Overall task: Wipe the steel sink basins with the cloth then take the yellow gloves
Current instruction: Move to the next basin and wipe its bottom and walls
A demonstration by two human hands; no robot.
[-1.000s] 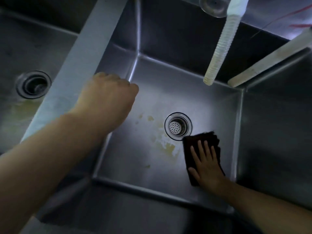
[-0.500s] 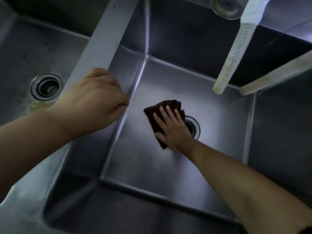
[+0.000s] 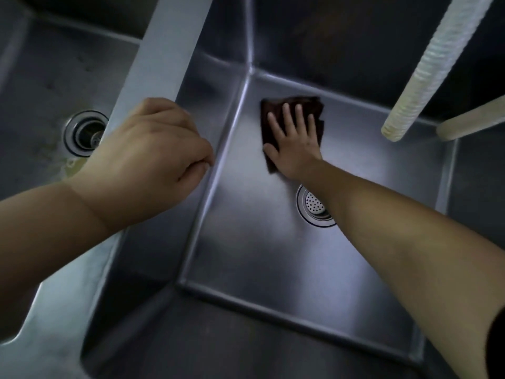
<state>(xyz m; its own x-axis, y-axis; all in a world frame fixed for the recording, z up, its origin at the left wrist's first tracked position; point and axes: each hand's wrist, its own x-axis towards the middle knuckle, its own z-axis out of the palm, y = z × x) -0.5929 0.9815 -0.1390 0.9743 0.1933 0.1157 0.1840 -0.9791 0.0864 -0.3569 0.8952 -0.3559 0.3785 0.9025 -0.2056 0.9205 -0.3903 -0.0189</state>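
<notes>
The right hand (image 3: 293, 138) lies flat with fingers spread on the dark brown folded cloth (image 3: 318, 110), pressing it against the floor of the right-hand brushed steel sink basin (image 3: 259, 242). It does not pinch the cloth. The open palm spreads pressure over a wide patch, which suits wiping a flat surface. The cloth sits in the far left corner of the basin floor, just beside the seam where floor meets side wall, and apart from the round perforated steel drain strainer (image 3: 314, 206), which the forearm partly covers.

The left hand (image 3: 153, 157) is curled loosely, fingers drawn together, holding nothing visible. It rests on the flat steel divider (image 3: 166, 47) between the two basins, probably to brace the body while the other arm reaches deep.

The left basin (image 3: 41, 77) holds a second round drain (image 3: 84, 132) with a yellowish residue patch (image 3: 71, 166) beside it, so that basin probably remains to be wiped. A white ribbed hose (image 3: 429, 69) and a pale bar (image 3: 472, 121) hang over the right basin's far side.

The yellow gloves are not in view.
</notes>
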